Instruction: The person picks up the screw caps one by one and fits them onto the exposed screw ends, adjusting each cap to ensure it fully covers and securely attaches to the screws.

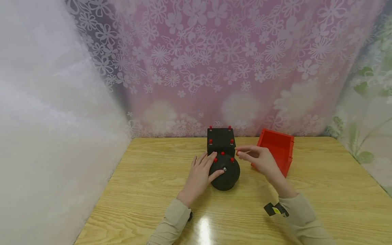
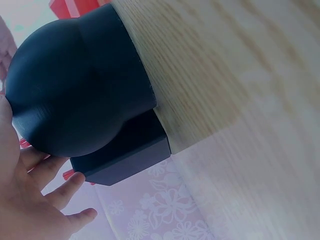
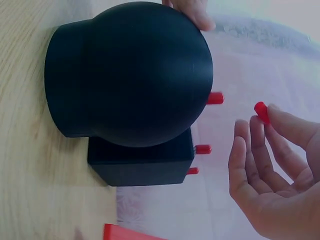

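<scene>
A black rounded dome on a short round base stands on the table, with several small red caps on its top and a silver screw end near the middle. Against its far side is a black box with red caps at its corners. My left hand rests on the dome's left side, fingers extended, thumb near the screw end. Just off the dome's right side, my right hand pinches a small red cap between thumb and finger; it is apart from the dome.
To the right, behind my right hand, a red open bin sits on the wooden table; my hand hides part of it. A pink floral curtain hangs along the table's back edge, with pale sheeting on both sides.
</scene>
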A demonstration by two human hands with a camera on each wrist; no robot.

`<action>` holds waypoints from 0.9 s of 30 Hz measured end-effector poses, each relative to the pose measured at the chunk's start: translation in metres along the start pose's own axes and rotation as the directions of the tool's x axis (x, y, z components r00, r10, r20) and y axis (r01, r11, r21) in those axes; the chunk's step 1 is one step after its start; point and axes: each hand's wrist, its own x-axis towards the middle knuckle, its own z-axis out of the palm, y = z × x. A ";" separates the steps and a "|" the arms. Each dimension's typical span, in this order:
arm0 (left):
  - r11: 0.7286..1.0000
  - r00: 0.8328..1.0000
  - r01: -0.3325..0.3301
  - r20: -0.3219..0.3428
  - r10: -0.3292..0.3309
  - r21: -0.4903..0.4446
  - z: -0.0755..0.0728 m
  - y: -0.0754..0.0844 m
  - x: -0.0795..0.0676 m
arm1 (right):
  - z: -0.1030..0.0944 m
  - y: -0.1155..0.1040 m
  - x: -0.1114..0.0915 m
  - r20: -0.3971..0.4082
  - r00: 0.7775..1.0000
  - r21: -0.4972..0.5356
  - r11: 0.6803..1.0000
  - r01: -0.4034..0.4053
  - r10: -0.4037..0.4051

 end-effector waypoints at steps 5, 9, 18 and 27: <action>1.000 1.000 -0.006 -0.009 0.006 0.010 0.001 0.000 0.000 | 0.013 -0.013 -0.006 -0.011 0.997 -0.117 0.990 0.073 -0.075; 1.000 1.000 -0.014 -0.021 0.015 0.021 0.002 -0.001 0.001 | 0.026 -0.017 -0.010 -0.030 0.982 -0.232 0.957 0.174 -0.186; 0.999 0.999 -0.031 -0.035 0.033 0.044 0.002 -0.001 0.000 | 0.043 -0.019 -0.013 -0.013 0.933 -0.426 0.846 0.321 -0.360; 0.997 0.998 -0.038 -0.044 0.041 0.067 0.002 -0.001 0.001 | 0.051 -0.021 -0.016 -0.017 0.895 -0.497 0.780 0.380 -0.447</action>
